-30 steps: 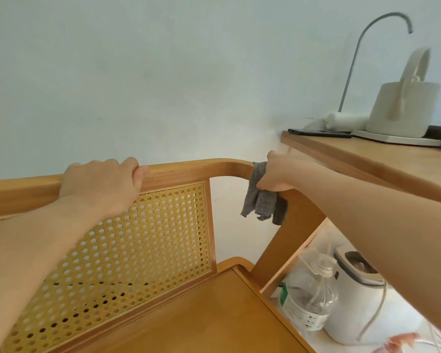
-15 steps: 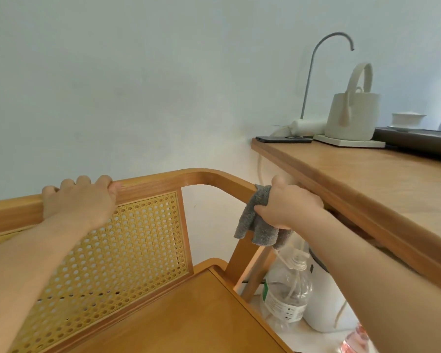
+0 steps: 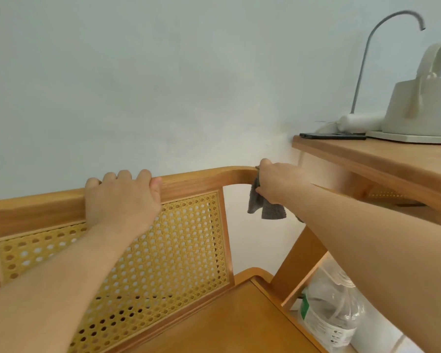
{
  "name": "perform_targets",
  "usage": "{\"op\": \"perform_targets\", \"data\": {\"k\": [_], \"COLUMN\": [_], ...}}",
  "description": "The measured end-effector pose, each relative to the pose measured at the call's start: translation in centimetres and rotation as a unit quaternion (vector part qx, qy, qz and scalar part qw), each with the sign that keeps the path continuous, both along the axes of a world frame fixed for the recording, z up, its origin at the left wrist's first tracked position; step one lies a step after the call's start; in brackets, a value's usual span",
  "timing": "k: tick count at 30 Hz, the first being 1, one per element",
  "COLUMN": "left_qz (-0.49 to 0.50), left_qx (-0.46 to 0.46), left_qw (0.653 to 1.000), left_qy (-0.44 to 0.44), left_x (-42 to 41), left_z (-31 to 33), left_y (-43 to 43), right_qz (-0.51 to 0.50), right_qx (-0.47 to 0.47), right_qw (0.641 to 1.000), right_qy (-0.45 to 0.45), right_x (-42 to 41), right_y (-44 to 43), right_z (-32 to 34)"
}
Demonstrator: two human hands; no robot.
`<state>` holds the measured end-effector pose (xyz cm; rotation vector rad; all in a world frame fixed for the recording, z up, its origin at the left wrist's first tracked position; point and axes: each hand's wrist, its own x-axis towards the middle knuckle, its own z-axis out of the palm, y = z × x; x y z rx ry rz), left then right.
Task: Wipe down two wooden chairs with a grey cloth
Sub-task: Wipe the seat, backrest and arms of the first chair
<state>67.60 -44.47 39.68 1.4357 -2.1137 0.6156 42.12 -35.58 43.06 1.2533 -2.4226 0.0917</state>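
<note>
Bottle: I see a clear plastic bottle (image 3: 326, 312) under the table (image 3: 382, 161); its contents I can't tell.
Cloth: grey cloth (image 3: 264, 207) hangs below my right hand (image 3: 278, 182), against the chair (image 3: 196, 179) rail's curved corner.
Right grip: closed, pinching the cloth.
Left grip: left hand (image 3: 122, 197) wrapped over the top rail, fingers curled.

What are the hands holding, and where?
Right hand bunches the grey cloth by its top on the chair's corner; left hand grips the chair's top rail.
</note>
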Motion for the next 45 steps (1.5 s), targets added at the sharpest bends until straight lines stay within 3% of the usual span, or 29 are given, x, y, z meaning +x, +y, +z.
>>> {"op": "perform_targets", "data": {"k": [6, 13, 17, 20, 24, 27, 30, 36, 41, 45], "left_qz": [-0.008, -0.01, -0.02, -0.03, -0.041, -0.036, -0.031, -0.034, -0.036, -0.034], "left_qx": [-0.047, -0.055, -0.06, -0.064, -0.076, -0.077, -0.076, -0.071, -0.057, -0.042], "left_qw": [0.999, 0.998, 0.998, 0.997, 0.996, 0.996, 0.997, 0.997, 0.998, 0.999], "left_qy": [0.012, 0.026, 0.026, 0.012, 0.005, 0.01, 0.016, 0.009, -0.005, -0.007], "left_x": [-0.1, -0.4, -0.2, 0.0, 0.4, 0.5, 0.2, 0.3, 0.5, 0.6], "left_z": [-0.6, -0.9, -0.9, -0.7, -0.8, -0.8, -0.8, -0.9, -0.8, -0.6], "left_y": [-1.0, -1.0, -0.6, -0.8, -0.8, -1.0, -0.8, -1.2, -1.0, -0.9], "right_qz": [0.089, 0.287, 0.365, 0.333, 0.166, 0.09, 0.099, 0.23, 0.13, 0.035], "right_qx": [-0.033, -0.068, 0.003, 0.045, 0.083, 0.095, 0.061, 0.025, 0.041, 0.128], "right_qw": [0.992, 0.954, 0.931, 0.942, 0.983, 0.991, 0.992, 0.966, 0.981, 0.985], "right_qy": [0.087, 0.045, 0.032, 0.008, -0.013, 0.007, 0.043, 0.116, 0.135, 0.106], "right_x": [1.8, 6.4, 9.2, 7.4, 1.7, 0.7, 2.2, 6.0, 6.0, 4.2], "right_y": [-4.6, -5.7, -5.2, -4.7, -2.9, -2.8, -3.9, -5.1, -3.2, 0.0], "right_z": [-1.8, -2.4, -1.7, -0.5, 0.8, 1.0, 0.1, -1.2, 0.1, 1.5]}}
